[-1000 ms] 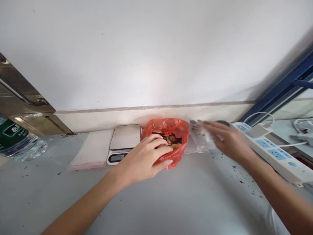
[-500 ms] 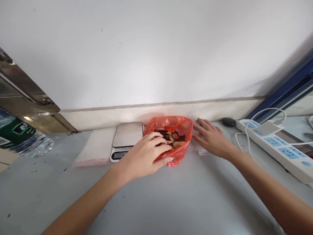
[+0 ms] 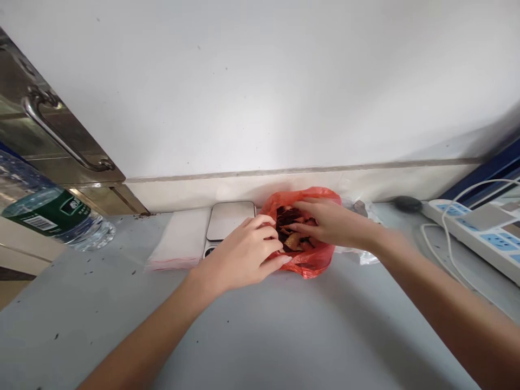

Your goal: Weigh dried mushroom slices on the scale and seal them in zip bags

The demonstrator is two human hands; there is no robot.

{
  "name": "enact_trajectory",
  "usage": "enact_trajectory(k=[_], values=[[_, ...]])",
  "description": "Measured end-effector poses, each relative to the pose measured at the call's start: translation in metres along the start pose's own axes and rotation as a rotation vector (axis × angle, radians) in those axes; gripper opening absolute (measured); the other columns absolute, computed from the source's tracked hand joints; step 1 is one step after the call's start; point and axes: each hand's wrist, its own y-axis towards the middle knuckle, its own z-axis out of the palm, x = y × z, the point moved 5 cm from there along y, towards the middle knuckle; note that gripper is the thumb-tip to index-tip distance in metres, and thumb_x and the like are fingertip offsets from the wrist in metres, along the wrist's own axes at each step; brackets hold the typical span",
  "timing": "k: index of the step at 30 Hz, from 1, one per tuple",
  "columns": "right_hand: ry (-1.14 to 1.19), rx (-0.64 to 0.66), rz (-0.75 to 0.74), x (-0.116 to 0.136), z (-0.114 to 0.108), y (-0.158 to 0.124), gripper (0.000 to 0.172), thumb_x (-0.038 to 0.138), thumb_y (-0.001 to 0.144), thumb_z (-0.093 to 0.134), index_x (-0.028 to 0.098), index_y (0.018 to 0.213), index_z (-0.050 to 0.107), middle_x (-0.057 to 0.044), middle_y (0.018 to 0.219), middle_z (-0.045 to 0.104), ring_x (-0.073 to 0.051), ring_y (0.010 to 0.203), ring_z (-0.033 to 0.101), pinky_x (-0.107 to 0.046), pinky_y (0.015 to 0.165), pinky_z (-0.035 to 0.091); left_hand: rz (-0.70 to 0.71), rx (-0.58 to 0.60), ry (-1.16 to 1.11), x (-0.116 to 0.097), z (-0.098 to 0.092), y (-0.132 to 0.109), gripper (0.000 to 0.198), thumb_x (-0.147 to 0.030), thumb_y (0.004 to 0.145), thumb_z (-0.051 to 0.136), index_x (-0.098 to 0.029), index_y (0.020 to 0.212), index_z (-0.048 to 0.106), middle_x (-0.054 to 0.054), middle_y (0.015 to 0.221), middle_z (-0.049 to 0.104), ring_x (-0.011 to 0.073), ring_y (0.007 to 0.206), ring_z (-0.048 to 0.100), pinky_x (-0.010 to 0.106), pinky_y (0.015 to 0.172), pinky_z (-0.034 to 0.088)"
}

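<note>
A red plastic bag stands with its mouth open against the wall, holding dried brown pieces that look like slices or peel. My left hand is at the bag's left rim, fingers curled over the edge and thumb along the outside. Inside the mouth, my right hand reaches in from the right with its fingers apart over the dried pieces; some fingertips are hidden among them. Left of the bag lies a white digital scale, its display partly covered by my left hand.
A stack of clear zip bags lies left of the scale. Behind my right wrist is a clear plastic bag with something in it. A water bottle stands at left; a black rounded object, power strip and white cable are at right.
My right hand has moved left from beside the red bag into its mouth. My left hand stays at the left rim. The view has shifted slightly to the left.
</note>
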Motion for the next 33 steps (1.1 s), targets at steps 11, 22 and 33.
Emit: enact_trajectory(k=[11,22,33], values=[[-0.081,-0.036,0.115,0.023,-0.007,0.011,0.035,0.041,0.096,0.048,0.026,0.065,0.045,0.000,0.055,0.050,-0.019,0.054,0.049,-0.035,0.056,0.037,0.014,-0.083,0.020,0.005,-0.014,-0.008,0.025,-0.026,0.103,0.064,-0.017,0.087,0.081,0.008,0.103,0.080,0.0252,0.118,0.065,0.037,0.104,0.056],[-0.187,0.405,0.325,0.025,0.016,0.012,0.022,0.032,0.078,0.075,0.026,0.091,0.060,-0.004,0.097,0.071,-0.026,0.089,0.068,-0.033,0.066,0.050,-0.013,-0.059,-0.003,0.007,-0.017,-0.013,0.025,-0.025,0.104,0.062,-0.017,0.092,0.083,0.008,0.108,0.079,0.0247,0.119,0.064,0.036,0.104,0.056],[-0.355,0.418,0.322,0.032,0.019,0.018,0.029,0.009,0.083,0.063,0.025,0.106,0.073,-0.005,0.078,0.069,-0.025,0.077,0.068,-0.029,0.054,0.037,-0.042,-0.027,0.001,0.008,-0.017,-0.014,0.025,-0.026,0.104,0.062,-0.015,0.096,0.083,0.010,0.115,0.078,0.0244,0.120,0.064,0.035,0.106,0.055]])
